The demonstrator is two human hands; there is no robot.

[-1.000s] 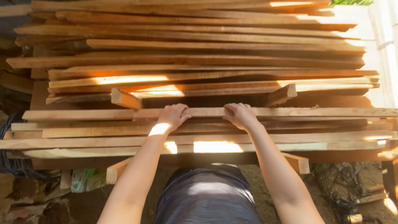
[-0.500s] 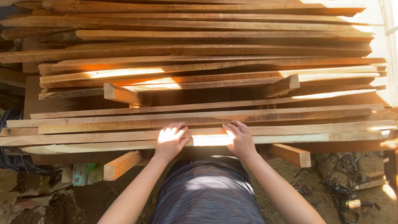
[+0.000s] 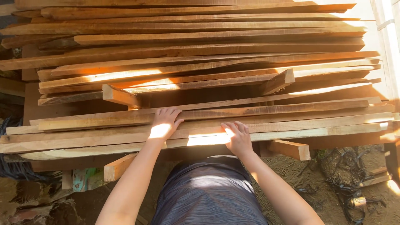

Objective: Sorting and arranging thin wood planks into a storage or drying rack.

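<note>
Both hands lie flat on the nearest planks of a big stack of boards (image 3: 200,46). The left hand (image 3: 163,125) rests palm down with its fingers (image 3: 168,112) loosely spread, their tips on the edge of a long plank (image 3: 266,111) that runs sideways under them and well off to the right. The right hand (image 3: 238,135) lies just nearer the body, its fingers (image 3: 233,127) a little apart and slightly curled over the pale front planks (image 3: 316,127), pressing down rather than pinching anything. Neither hand is closed round a board.

Beyond the fingertips there is a shadowed gap in the stack, with a short block (image 3: 120,96) set crosswise up to the left of the left fingers and another block (image 3: 278,81) up to the right of the right fingers. Past those, more planks pile up in uneven layers, streaked with sunlight.

Below the wrists, two cross supports poke out from under the stack: one end (image 3: 118,167) beside the left forearm, another end (image 3: 289,149) beside the right forearm. Dark tangled cord (image 3: 346,183) lies on the dirt ground (image 3: 296,171) to the right.
</note>
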